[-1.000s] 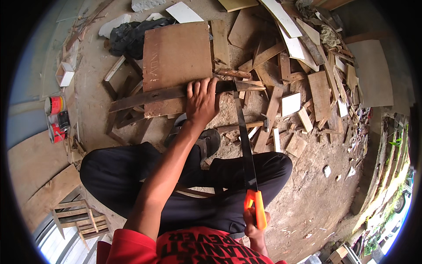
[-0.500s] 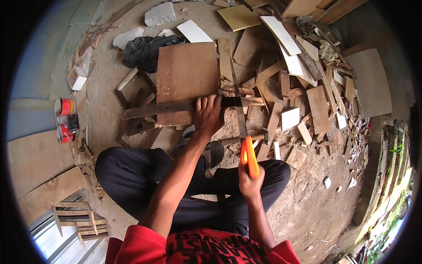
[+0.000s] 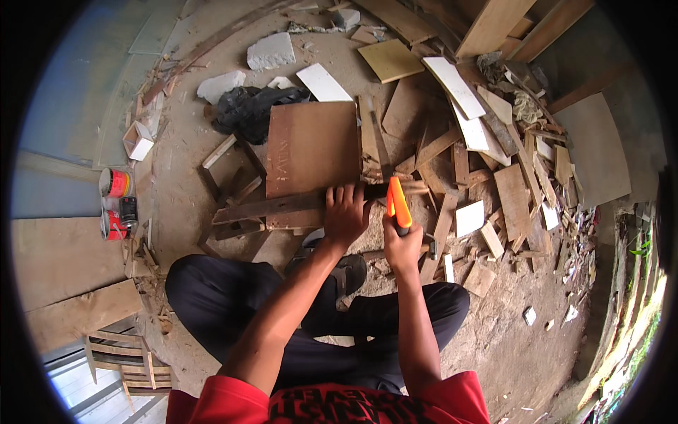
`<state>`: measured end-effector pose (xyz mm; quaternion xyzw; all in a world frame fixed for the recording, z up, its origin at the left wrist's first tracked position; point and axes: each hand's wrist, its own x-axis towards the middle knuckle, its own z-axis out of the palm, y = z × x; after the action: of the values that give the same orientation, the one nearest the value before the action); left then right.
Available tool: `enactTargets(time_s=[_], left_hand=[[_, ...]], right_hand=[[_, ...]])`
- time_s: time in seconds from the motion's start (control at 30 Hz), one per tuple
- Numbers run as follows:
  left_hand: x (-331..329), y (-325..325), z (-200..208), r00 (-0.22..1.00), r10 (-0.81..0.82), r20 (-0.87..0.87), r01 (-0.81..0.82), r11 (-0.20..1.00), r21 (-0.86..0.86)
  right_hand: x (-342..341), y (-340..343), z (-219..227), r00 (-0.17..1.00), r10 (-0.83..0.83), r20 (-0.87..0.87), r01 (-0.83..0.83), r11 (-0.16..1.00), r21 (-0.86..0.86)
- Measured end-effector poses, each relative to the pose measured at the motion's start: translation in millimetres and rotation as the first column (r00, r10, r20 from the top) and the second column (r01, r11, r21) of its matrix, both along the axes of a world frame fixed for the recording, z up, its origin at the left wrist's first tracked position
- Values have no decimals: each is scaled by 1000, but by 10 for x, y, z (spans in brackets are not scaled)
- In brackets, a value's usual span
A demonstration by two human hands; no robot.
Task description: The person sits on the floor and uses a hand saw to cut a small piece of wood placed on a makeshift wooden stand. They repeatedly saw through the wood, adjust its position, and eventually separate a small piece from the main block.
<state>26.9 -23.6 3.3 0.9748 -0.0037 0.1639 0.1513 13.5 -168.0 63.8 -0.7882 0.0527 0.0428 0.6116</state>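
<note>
My right hand (image 3: 404, 246) is closed around the orange handle of a hand saw (image 3: 399, 201). Its dark blade points away from me and lies across a long, dark wooden strip (image 3: 272, 208), near the strip's right end. Pressing down on that strip, just left of the blade, is my left hand (image 3: 346, 219) with its fingers curled over the wood. Beneath the strip is a brown wooden board (image 3: 311, 152), which props it up off the ground. The blade's cutting edge on the wood is hidden behind the handle and my right hand.
Scrap boards and offcuts (image 3: 459, 152) pile up at the right. A black plastic bag (image 3: 254, 109) and pale broken blocks (image 3: 271, 51) lie beyond the board. Several cans (image 3: 115, 182) stand at the left. My crossed legs (image 3: 226, 297) are close below my arms.
My right hand has pushed the saw forward, so its handle is now close to the wooden strip. My left hand stays on the strip. The whole view has shifted slightly.
</note>
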Motion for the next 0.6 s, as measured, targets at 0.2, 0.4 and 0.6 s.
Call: enactTargets(time_s=[0.2, 0.4, 0.6], left_hand=[[-131, 58, -24, 979, -198, 55, 199, 980, 0], [-168, 126, -26, 959, -276, 64, 275, 961, 31], [-154, 7, -49, 977, -200, 77, 202, 979, -20]], right_hand=[[-527, -178, -294, 996, -70, -60, 83, 967, 239], [-704, -16, -345, 987, -155, -51, 163, 948, 273], [-791, -32, -952, 892, 21, 451, -23, 1000, -1]])
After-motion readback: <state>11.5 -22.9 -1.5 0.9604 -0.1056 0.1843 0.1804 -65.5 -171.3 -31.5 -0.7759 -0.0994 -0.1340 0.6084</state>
